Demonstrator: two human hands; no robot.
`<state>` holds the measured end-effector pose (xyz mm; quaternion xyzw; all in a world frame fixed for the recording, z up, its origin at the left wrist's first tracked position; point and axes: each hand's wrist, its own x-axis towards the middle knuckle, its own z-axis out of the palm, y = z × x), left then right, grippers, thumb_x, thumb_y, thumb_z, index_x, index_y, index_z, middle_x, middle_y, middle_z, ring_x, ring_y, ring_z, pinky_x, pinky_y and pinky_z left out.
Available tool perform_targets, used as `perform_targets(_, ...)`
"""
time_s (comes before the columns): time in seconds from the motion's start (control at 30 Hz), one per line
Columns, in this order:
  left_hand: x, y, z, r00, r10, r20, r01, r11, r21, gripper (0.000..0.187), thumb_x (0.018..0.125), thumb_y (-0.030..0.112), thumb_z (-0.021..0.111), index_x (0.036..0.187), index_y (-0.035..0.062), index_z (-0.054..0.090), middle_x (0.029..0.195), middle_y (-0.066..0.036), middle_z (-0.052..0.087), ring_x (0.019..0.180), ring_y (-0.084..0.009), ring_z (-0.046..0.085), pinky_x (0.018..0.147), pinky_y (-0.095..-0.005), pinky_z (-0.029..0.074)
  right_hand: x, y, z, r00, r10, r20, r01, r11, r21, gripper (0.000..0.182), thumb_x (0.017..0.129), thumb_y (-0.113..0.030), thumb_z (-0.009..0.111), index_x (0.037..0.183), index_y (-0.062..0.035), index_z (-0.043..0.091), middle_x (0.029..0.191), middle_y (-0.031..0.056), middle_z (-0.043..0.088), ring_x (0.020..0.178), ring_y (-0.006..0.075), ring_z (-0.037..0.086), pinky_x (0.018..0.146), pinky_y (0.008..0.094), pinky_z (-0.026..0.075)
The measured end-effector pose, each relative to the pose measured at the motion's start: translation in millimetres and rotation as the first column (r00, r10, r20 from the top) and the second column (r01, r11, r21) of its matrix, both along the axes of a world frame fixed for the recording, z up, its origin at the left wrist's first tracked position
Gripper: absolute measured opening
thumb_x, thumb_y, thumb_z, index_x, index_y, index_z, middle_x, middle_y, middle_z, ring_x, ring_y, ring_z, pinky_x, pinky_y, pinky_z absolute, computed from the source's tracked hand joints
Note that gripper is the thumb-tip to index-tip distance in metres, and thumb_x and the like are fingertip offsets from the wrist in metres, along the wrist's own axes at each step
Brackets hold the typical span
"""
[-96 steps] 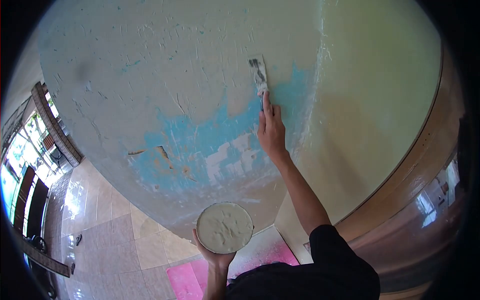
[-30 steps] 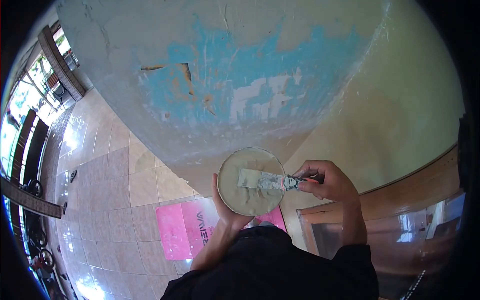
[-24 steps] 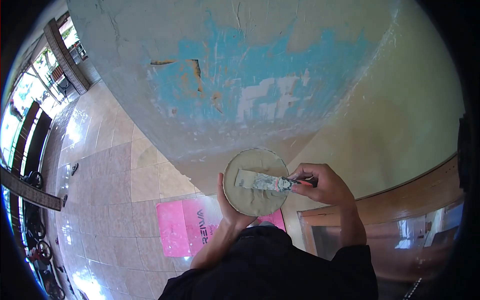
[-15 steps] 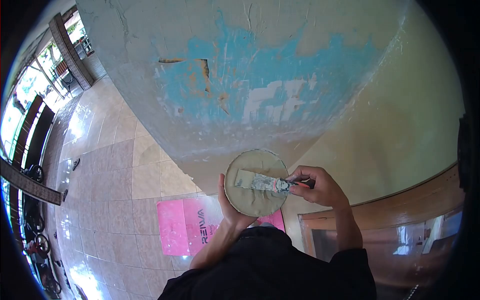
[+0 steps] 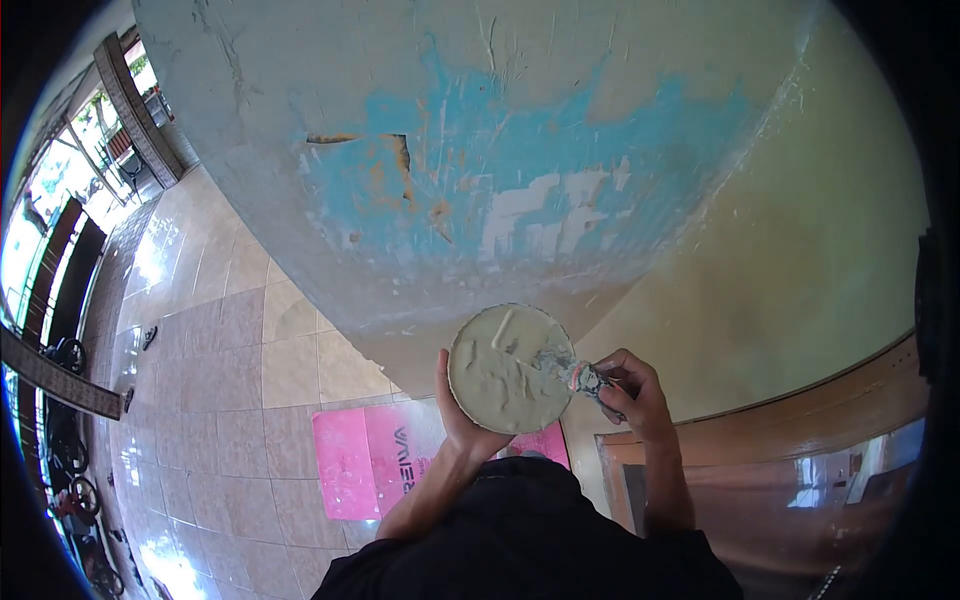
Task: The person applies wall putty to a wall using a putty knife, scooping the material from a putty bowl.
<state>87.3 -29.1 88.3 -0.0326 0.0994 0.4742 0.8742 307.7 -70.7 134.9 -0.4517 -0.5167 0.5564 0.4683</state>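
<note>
My left hand (image 5: 468, 430) is wrapped around the lower left side of a round tub (image 5: 453, 393), holding it up in front of my body. Pale beige putty (image 5: 500, 380) fills the tub, its surface ridged and uneven. A smeared putty knife (image 5: 588, 380) is gripped by its handle in my closed right hand (image 5: 637, 395), at the tub's right side. Its blade lies in or against the putty, tilted, with the tip hard to make out. Before me stands a wall (image 5: 450, 270) with a patchy blue area (image 5: 455, 130) and a peeled, cracked spot (image 5: 404, 155).
A pink sheet (image 5: 345, 465) with printed letters lies on the tiled floor (image 5: 230, 370) below. To the right is a brown wooden frame (image 5: 750, 425) with glossy panels. Motorbikes (image 5: 75, 500) and a dark railing are at the far left.
My right hand has swung slightly right and down, turning the knife from lying flat across the putty to a steeper tilt. The putty surface has fresh ridges. My left hand holds the tub nearly still.
</note>
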Motion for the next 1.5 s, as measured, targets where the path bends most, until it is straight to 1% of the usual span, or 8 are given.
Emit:
perform_targets(0.17,1,8,-3,1.000,-0.024,-0.004,0.024,1.000,-0.009,0.083,0.083,0.073,0.041,0.144,0.0159,0.039,0.144,-0.009,0.043,0.131,-0.0307,0.041,0.109,-0.0541,0.029,3,-3,-16,0.970,-0.038,-0.238,0.040,0.999,0.002,0.019,0.092,-0.013,0.058,0.104,0.0011,0.053,0.081,0.0064,0.061,0.044,0.0038,0.039,0.039,0.0193,0.030)
perform_targets(0.33,4,11,-3,0.999,-0.046,-0.001,0.046,0.998,0.049,0.084,0.083,0.074,0.042,0.144,0.0169,0.039,0.145,-0.008,0.041,0.132,-0.0308,0.039,0.109,-0.0546,0.029,9,-4,-30,0.785,0.099,-0.612,-0.220,0.967,-0.126,0.026,0.096,-0.030,0.053,0.105,-0.0058,0.049,0.073,0.0142,0.056,0.033,0.0075,0.038,0.031,0.0197,0.030)
perform_targets(0.73,-1,13,-6,0.999,-0.003,0.047,0.002,1.000,0.023,0.075,0.087,0.068,0.042,0.142,0.0170,0.043,0.143,-0.009,0.044,0.130,-0.0316,0.042,0.107,-0.0544,0.032,10,2,-46,0.621,0.076,-0.780,-0.306,0.940,-0.152,0.035,0.096,-0.034,0.052,0.113,-0.0044,0.047,0.088,0.0111,0.052,0.035,0.0087,0.040,0.029,0.0197,0.031)
perform_targets(1.0,-6,14,-19,0.998,0.045,0.052,-0.049,0.997,0.065,0.074,0.086,0.066,0.047,0.141,0.0174,0.043,0.143,-0.007,0.043,0.130,-0.0300,0.041,0.108,-0.0546,0.031,17,40,-22,0.669,-0.043,-0.742,0.071,0.997,0.007,0.042,0.095,-0.041,0.055,0.126,-0.0150,0.044,0.093,0.0024,0.055,0.071,0.0115,0.051,0.058,0.0262,0.040)
perform_targets(1.07,-6,14,-18,0.996,0.086,-0.018,-0.084,0.992,0.093,0.073,0.086,0.066,0.047,0.140,0.0172,0.044,0.143,-0.007,0.043,0.131,-0.0300,0.040,0.108,-0.0550,0.031,16,60,-12,0.753,-0.236,-0.614,0.400,0.905,0.143,0.045,0.095,-0.041,0.057,0.128,-0.0152,0.042,0.096,0.0016,0.055,0.076,0.0114,0.052,0.062,0.0255,0.041)
perform_targets(1.2,-4,11,-17,0.994,0.103,-0.040,-0.100,0.992,0.081,0.073,0.085,0.066,0.048,0.140,0.0173,0.044,0.143,-0.007,0.043,0.130,-0.0301,0.040,0.108,-0.0550,0.030,36,110,-7,0.745,-0.389,-0.541,0.587,0.767,0.257,0.042,0.098,-0.027,0.055,0.136,-0.0138,0.044,0.100,0.0006,0.055,0.078,0.0086,0.051,0.065,0.0232,0.041)
perform_targets(1.33,0,10,-15,0.992,0.112,-0.055,-0.108,0.992,0.065,0.073,0.085,0.066,0.048,0.140,0.0173,0.044,0.142,-0.006,0.044,0.130,-0.0299,0.040,0.108,-0.0550,0.031,47,161,-4,0.772,-0.532,-0.349,0.621,0.510,0.596,0.046,0.097,-0.010,0.055,0.141,-0.0057,0.041,0.103,0.0012,0.053,0.082,0.0066,0.047,0.067,0.0205,0.039)
perform_targets(1.5,3,9,-15,0.988,0.127,-0.088,-0.122,0.991,0.059,0.073,0.085,0.066,0.048,0.139,0.0171,0.044,0.142,-0.006,0.044,0.130,-0.0300,0.040,0.107,-0.0553,0.032,33,210,6,0.553,-0.786,-0.277,0.611,0.156,0.776,0.047,0.094,-0.002,0.057,0.140,-0.0042,0.046,0.103,0.0045,0.048,0.083,0.0123,0.047,0.074,0.0243,0.044)
